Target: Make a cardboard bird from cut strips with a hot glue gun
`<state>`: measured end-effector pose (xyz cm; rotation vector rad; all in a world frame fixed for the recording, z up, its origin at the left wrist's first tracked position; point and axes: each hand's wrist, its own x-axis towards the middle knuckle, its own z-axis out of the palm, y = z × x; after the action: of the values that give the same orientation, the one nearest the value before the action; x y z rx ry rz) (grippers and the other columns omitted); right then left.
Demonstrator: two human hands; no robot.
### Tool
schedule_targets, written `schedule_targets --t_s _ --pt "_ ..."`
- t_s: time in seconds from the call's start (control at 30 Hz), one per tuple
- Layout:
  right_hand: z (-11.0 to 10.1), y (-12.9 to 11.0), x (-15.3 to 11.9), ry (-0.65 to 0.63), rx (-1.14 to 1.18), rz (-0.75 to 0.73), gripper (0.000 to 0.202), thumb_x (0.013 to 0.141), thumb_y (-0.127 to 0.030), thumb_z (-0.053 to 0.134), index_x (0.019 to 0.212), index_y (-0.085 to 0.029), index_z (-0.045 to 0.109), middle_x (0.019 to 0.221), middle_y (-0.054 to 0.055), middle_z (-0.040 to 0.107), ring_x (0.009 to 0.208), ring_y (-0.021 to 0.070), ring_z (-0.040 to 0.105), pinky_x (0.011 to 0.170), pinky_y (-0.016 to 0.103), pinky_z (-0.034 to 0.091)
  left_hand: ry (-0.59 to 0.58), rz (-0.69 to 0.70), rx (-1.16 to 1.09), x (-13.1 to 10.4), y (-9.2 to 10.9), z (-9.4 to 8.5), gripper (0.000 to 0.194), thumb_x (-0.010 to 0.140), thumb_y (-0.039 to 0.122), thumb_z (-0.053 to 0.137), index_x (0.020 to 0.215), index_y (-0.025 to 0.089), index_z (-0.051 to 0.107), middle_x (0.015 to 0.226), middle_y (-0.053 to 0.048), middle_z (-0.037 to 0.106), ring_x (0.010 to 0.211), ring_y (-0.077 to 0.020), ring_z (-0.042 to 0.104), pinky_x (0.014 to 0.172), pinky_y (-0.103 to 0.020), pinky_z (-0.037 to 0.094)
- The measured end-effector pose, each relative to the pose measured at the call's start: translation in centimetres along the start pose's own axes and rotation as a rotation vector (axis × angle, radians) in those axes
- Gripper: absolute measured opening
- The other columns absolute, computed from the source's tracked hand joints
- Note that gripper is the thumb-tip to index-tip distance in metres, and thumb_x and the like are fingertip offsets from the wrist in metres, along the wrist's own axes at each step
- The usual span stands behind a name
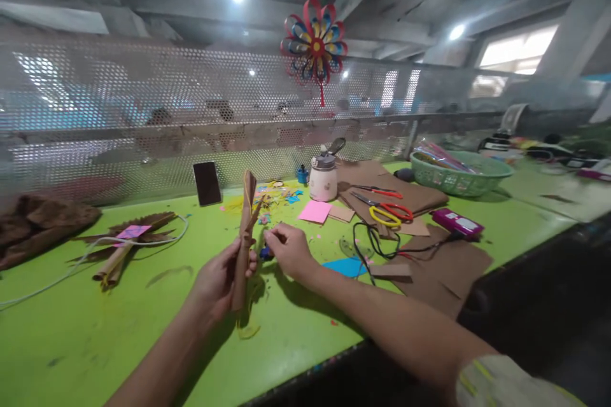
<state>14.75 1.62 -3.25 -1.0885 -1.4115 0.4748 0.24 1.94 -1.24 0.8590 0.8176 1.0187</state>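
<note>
Upright in my left hand (pixel 226 276) is a rolled brown paper piece (pixel 247 222), with my fingers wrapped round its lower half. A thinner brown strip sticks out from its side, and yellow string (pixel 249 331) hangs below it. Just to the right, my right hand (pixel 289 249) has thumb and fingers pinched together. Whatever lies between those fingertips is too small to make out. A small dark blue object (pixel 266 254) shows below the fingertips; I cannot tell whether the hand touches it. On the left lies a brown paper craft (pixel 126 245) with rolled tubes and a pink square.
Behind the hands are a phone (pixel 207 183), a white bottle (pixel 323 177) and colourful paper scraps (pixel 281 197). Scissors (pixel 384 216), brown paper sheets (pixel 443 267), black cables and a magenta box (pixel 457 224) lie right. A green basket (pixel 461 181) stands farther back.
</note>
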Motion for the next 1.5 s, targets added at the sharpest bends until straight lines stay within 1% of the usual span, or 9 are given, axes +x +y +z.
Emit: schedule_targets --t_s 0.2,0.43,0.57,0.73,0.87,0.97,1.1,1.3,1.5 --pt "-0.6 0.4 1.3 0.089 0.044 0.018 0.031 0.079 -0.042 0.046 0.063 -0.017 0.055 0.054 -0.002 0.051 0.052 0.0105 0.048 0.052 0.022 0.039 -0.039 0.03 0.015 -0.2 -0.3 0.1 0.016 0.083 0.022 0.047 0.087 0.011 0.057 0.06 -0.004 0.056 0.049 -0.0097 0.053 0.042 -0.017 0.042" --pt "-2.7 0.4 6.3 0.14 -0.078 0.147 0.029 0.079 -0.036 0.042 0.061 -0.016 0.052 0.054 0.0 0.055 0.043 0.0088 0.049 0.044 0.021 0.04 0.006 0.075 0.029 0.1 -0.3 -0.1 0.011 0.08 0.022 0.051 0.082 0.012 0.055 0.058 -0.002 0.055 0.044 -0.0089 0.052 0.041 -0.018 0.043" --pt "-7.9 -0.1 8.7 0.099 -0.269 0.124 0.024 0.072 -0.029 0.05 0.052 -0.016 0.053 0.047 -0.002 0.052 0.044 0.0087 0.048 0.046 0.02 0.035 0.025 0.151 0.059 0.2 -0.1 -0.3 0.01 0.081 0.022 0.05 0.084 0.013 0.053 0.058 -0.002 0.055 0.045 -0.0093 0.053 0.042 -0.018 0.044" --pt "-17.6 0.5 8.7 0.086 -0.542 0.156 0.026 0.059 -0.021 0.06 0.037 -0.015 0.046 0.037 -0.004 0.044 0.048 0.0092 0.042 0.048 0.021 0.027 0.028 0.186 0.067 0.7 -0.4 -0.7 0.01 0.081 0.025 0.051 0.083 0.015 0.05 0.059 -0.002 0.057 0.047 -0.0098 0.054 0.042 -0.018 0.043" --pt "-24.3 1.5 7.8 0.126 -0.707 0.258 0.03 0.063 -0.02 0.056 0.035 -0.017 0.045 0.032 -0.002 0.04 0.045 0.0111 0.041 0.049 0.025 0.028 0.033 0.167 0.026 0.9 -0.4 -0.9 0.009 0.081 0.025 0.052 0.082 0.016 0.05 0.059 -0.003 0.057 0.048 -0.0104 0.054 0.041 -0.018 0.042" --pt "-27.0 2.3 7.2 0.134 -0.777 0.333 0.029 0.068 -0.024 0.052 0.04 -0.016 0.048 0.034 0.0 0.043 0.043 0.0119 0.042 0.05 0.027 0.03 0.044 0.181 0.057 0.9 -0.4 -0.8 0.01 0.082 0.026 0.05 0.083 0.016 0.049 0.059 -0.003 0.057 0.047 -0.0106 0.053 0.04 -0.018 0.042" --pt "-26.6 2.9 6.3 -0.014 -0.798 0.353 0.026 0.07 -0.031 0.051 0.05 -0.014 0.055 0.044 0.003 0.053 0.044 0.0113 0.044 0.049 0.025 0.033 0.041 0.193 0.085 1.2 -0.5 -1.0 0.011 0.081 0.025 0.05 0.083 0.015 0.05 0.059 -0.002 0.056 0.046 -0.0095 0.053 0.039 -0.018 0.041" --pt "-23.1 2.6 5.4 -0.348 -0.795 0.259 0.028 0.067 -0.037 0.056 0.052 -0.014 0.058 0.05 0.0 0.057 0.05 0.0104 0.047 0.049 0.021 0.033 0.071 0.162 0.044 1.0 -0.3 -1.2 0.012 0.081 0.025 0.05 0.081 0.013 0.051 0.057 -0.002 0.055 0.044 -0.0094 0.051 0.039 -0.018 0.041" --pt "-19.8 2.9 5.8 -0.521 -0.836 0.199 0.034 0.073 -0.04 0.049 0.059 -0.012 0.062 0.053 0.002 0.058 0.049 0.0108 0.047 0.049 0.022 0.033 0.085 0.162 0.008 0.6 0.0 -0.9 0.012 0.08 0.025 0.052 0.08 0.013 0.053 0.056 -0.002 0.056 0.043 -0.0096 0.051 0.037 -0.018 0.04"
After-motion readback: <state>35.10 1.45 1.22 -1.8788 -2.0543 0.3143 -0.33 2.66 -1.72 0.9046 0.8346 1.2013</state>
